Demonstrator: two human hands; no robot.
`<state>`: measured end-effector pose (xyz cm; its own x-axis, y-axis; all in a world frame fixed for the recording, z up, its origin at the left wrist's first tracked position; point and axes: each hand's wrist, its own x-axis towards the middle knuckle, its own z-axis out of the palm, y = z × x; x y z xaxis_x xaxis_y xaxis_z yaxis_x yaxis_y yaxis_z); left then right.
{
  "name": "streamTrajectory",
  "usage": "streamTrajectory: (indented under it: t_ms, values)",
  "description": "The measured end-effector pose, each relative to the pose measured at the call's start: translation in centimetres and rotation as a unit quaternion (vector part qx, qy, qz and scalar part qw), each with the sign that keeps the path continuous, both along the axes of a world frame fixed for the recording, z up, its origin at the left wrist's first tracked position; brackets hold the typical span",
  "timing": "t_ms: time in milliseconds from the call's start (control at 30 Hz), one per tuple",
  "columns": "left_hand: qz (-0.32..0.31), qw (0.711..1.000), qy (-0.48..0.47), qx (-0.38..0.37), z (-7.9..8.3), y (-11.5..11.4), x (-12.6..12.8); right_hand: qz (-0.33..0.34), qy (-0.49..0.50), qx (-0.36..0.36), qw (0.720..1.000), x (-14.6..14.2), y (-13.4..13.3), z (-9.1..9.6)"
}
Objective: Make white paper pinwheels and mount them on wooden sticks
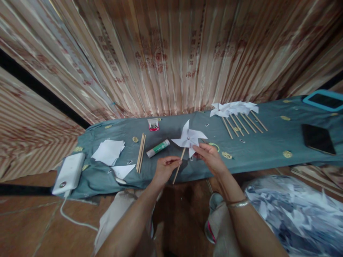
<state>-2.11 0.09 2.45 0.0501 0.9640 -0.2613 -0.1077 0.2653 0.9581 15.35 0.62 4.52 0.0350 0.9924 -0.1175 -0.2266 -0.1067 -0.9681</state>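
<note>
I hold a white paper pinwheel (189, 137) on a thin wooden stick (178, 167) above the front edge of a low bench covered in grey-green cloth (257, 150). My left hand (165, 168) is closed round the stick about halfway down. My right hand (209, 156) pinches the lower blade of the pinwheel with its fingertips. A small metal pin shows at the pinwheel's centre.
On the cloth lie a green-and-white glue stick (158, 148), loose wooden sticks (140, 157), white paper squares (108, 151), a small red box of pins (153, 125), finished pinwheels (237, 114), a white power bank (69, 173), a black phone (318, 138) and a blue-framed tablet (323, 100). A curtain hangs behind.
</note>
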Motion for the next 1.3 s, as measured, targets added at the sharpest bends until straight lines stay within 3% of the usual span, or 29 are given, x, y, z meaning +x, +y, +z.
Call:
streamTrajectory:
  t_ms: [267, 600, 700, 867, 933, 1100, 1300]
  values:
    - [0.003, 1.0, -0.009, -0.003, 0.1, 0.0, 0.2, 0.007, -0.019, 0.008, 1.0, -0.1, -0.2, -0.4]
    - [-0.011, 1.0, 0.005, 0.013, 0.1, 0.1, 0.1, 0.036, -0.068, 0.02, 0.997, -0.5, -0.6, 0.6]
    - [-0.001, 1.0, 0.006, 0.005, 0.1, 0.2, -0.1, 0.0, -0.074, 0.023, 0.997, 1.1, -0.6, 0.5]
    - [-0.01, 1.0, 0.002, -0.001, 0.1, 0.1, -0.1, -0.152, 0.008, 0.054, 0.987, 3.2, 0.0, -0.1]
    - [-0.027, 1.0, -0.003, -0.007, 0.1, -0.1, 0.0, -0.182, 0.018, 0.058, 0.981, 3.3, 0.3, -0.3]
    - [-0.065, 0.997, -0.01, -0.027, 0.1, -0.4, 0.1, -0.155, 0.004, 0.045, 0.987, 2.6, 0.7, -0.8]
    - [-0.06, 0.997, -0.017, -0.037, 0.2, -0.3, 0.1, -0.141, 0.014, 0.033, 0.989, 2.2, 0.7, -0.9]
